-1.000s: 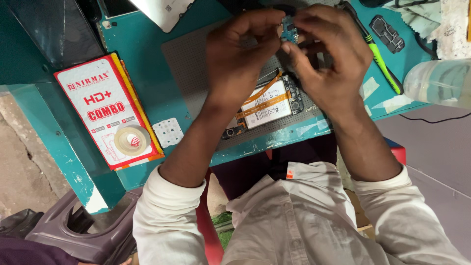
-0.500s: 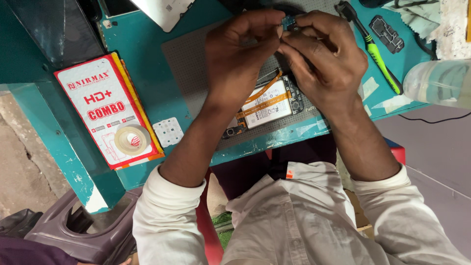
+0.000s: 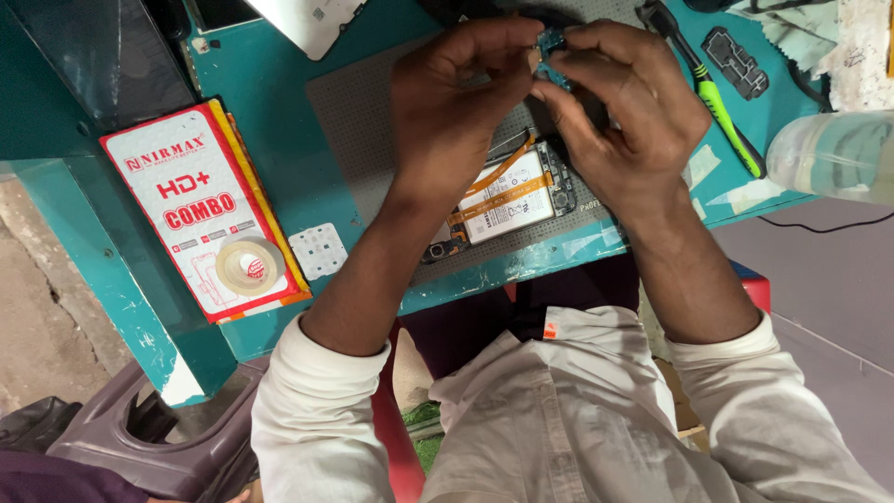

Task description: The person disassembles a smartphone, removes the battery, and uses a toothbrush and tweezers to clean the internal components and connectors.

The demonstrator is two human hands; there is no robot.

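From the head view, both hands meet over the far part of a teal bench (image 3: 279, 121), above a grey mat (image 3: 358, 130). The left hand (image 3: 461, 107) and the right hand (image 3: 624, 116) pinch a small blue-green part (image 3: 549, 47) between their fingertips, thumbs and forefingers closed on it from either side, so it hangs clear of the mat. Directly beneath the hands an opened phone (image 3: 507, 200) lies on the mat with its back off, a white battery and orange flex strips showing; the left wrist crosses over its near end. To the right of the right hand a screwdriver (image 3: 722, 116) with a green and black handle lies slanted on the bench, and just beyond it sits a small dark plate (image 3: 736, 61). A clear plastic bottle (image 3: 829, 154) lies at the right edge. Well to the left, a red and white box (image 3: 191, 200) rests on the bench with a tape roll (image 3: 247, 264) on it, and a small white keypad (image 3: 318, 251) lies just beside the box. A purple stool (image 3: 140, 438) stands on the floor at lower left
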